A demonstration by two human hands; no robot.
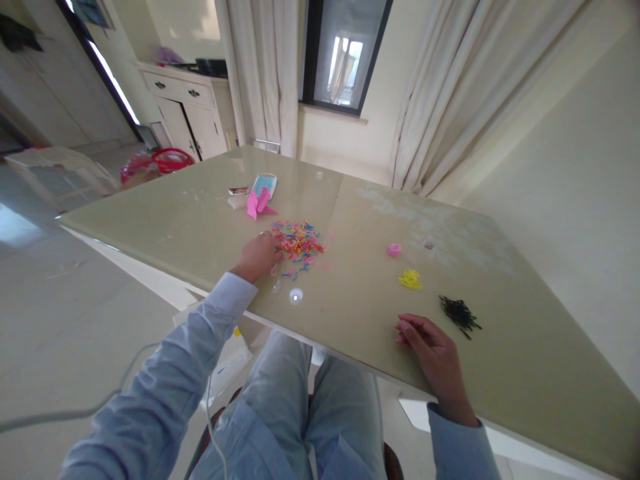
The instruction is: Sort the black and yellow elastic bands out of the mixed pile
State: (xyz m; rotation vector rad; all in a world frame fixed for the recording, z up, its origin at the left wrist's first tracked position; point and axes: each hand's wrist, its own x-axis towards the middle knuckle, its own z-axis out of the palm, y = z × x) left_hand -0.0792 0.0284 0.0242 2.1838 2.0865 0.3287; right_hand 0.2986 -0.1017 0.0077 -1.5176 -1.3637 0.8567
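My left hand point(259, 257) rests at the left edge of a loose pile of small, thin, multicoloured pieces point(300, 241), its fingers curled down among them. The pieces look like tiny bands or clips, too small to tell. My right hand point(433, 350) hovers low over or touches the table near its front edge, thumb and fingers drawn together; whatever they hold is hidden. Beyond it lies a small yellow pile point(410, 279) of similar pieces. A pile of black, thin pieces point(459, 315) is to its right. Farther back sits a small pink cluster point(394, 250).
Pink folded paper point(259, 203), a blue-and-white mask-like item point(265, 183) and a small dark-and-white object point(239, 191) lie at the back left of the glossy table point(350, 320). A clear small piece point(428, 245) is near the pink cluster. A cable point(65, 419) runs at left.
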